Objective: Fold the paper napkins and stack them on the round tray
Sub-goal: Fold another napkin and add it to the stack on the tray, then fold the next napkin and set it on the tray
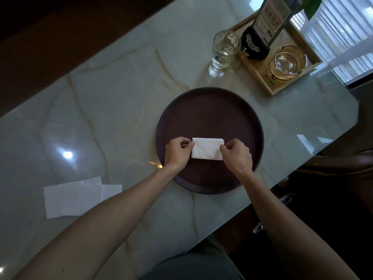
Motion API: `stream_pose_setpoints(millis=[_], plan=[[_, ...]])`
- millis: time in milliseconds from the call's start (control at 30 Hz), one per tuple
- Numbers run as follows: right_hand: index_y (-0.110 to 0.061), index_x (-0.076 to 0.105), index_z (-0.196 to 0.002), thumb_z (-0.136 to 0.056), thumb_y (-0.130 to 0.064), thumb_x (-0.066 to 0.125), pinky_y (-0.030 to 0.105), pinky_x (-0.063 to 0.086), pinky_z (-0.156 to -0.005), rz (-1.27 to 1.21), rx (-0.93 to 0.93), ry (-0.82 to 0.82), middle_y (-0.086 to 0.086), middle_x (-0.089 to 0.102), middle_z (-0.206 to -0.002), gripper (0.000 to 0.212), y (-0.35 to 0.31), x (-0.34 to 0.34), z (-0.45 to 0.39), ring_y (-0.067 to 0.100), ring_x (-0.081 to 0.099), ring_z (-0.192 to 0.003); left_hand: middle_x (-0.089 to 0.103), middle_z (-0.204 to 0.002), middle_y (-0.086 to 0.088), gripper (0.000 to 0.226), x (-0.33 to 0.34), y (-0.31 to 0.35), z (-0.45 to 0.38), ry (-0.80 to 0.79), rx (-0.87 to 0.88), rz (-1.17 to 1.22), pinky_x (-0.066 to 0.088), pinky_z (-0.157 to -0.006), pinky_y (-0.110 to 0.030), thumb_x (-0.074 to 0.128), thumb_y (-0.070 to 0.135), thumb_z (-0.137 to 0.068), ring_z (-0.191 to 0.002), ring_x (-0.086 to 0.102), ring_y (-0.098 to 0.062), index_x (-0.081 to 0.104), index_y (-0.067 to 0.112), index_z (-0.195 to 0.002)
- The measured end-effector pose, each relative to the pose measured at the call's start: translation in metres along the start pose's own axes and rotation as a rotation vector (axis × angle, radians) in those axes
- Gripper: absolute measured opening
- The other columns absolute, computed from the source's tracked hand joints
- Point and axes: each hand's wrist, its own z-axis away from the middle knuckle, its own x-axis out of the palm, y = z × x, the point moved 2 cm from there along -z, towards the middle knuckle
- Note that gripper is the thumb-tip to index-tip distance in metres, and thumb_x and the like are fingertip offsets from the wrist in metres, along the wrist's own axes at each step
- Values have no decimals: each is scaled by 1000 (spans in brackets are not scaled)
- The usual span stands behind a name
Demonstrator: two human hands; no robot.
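A dark brown round tray (210,110) lies on the marble table. Over its near half sits a small folded white napkin (205,148). My left hand (177,152) pinches the napkin's left edge and my right hand (237,155) pinches its right edge. Whether the napkin rests on the tray or is held just above it, I cannot tell. To the left, near the table's front, unfolded white napkins (73,198) lie flat and overlapping.
A drinking glass (224,50) stands beyond the tray. Right of it a wooden tray (260,77) holds a dark stand with a menu card (262,27) and a glass ashtray (288,62). The table edge runs diagonally on the right.
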Motion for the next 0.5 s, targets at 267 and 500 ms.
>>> stream_pose_setpoints(millis=[267,500], plan=[[-13,56,-105,-88,-36,59,39,48,-79,117,-241,130,4,59,-107,28,-34,-10,23,25,57,-97,70,-82,4,22,-33,3,1,-26,-33,38,56,-84,-31,77,29,-84,-81,68,-13,74,15,-101],[-13,55,-126,-90,-39,67,41,46,-92,184,-563,-98,9,56,-123,47,-126,19,61,31,54,-116,73,-106,-9,37,-120,-19,26,15,-85,25,50,-88,-29,79,30,-84,-100,68,-23,71,12,-115]])
